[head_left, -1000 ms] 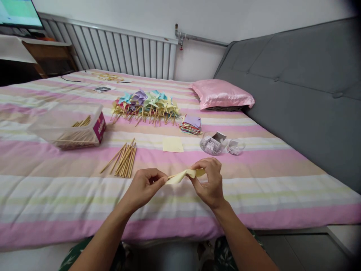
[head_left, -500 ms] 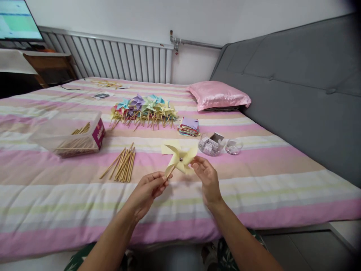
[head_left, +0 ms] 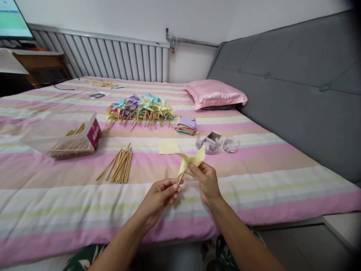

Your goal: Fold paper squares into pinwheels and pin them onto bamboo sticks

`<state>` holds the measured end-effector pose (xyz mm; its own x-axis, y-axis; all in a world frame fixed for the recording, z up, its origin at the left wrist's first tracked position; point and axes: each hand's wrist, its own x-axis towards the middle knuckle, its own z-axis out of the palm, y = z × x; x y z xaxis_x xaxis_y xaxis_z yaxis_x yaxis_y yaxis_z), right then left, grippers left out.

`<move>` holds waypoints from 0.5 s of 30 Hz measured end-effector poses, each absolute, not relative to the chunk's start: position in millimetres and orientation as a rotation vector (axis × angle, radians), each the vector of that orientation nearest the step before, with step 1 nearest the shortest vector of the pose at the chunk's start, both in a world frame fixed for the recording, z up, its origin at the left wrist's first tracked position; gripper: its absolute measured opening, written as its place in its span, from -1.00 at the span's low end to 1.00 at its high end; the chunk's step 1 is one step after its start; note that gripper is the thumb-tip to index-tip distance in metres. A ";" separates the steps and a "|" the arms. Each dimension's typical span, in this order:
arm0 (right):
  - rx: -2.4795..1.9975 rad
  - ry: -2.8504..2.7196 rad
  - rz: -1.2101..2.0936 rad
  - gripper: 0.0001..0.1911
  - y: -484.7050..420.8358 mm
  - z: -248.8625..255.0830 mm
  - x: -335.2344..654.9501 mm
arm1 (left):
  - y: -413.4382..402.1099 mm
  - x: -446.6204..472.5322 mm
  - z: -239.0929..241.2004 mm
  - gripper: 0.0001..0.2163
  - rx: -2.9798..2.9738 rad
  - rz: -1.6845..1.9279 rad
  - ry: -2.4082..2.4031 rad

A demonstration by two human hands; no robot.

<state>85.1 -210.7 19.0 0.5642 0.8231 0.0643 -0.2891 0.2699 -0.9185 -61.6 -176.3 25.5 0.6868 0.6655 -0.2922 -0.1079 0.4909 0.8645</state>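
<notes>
yellow pinwheel (head_left: 191, 161), left hand (head_left: 159, 197) pinching, seemingly right hand (head_left: 207, 184)

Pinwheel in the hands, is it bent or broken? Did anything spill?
The pinwheel looks whole: the left hand pinches its stick and the right hand holds a blade. Only the sticks stand out, lying in a loose fan on the bed beside the box instead of inside it.

Bright, even light — corners perhaps vignetted
</notes>
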 end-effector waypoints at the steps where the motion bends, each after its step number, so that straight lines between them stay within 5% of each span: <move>1: -1.037 -0.618 0.823 -0.79 -210.8 19.3 85.9 | -176.9 -61.3 25.7 -0.74 0.945 0.508 0.668; 15: -1.037 -0.576 0.858 -0.80 -210.1 20.5 92.0 | -178.2 -63.2 23.3 -0.68 1.019 0.398 0.702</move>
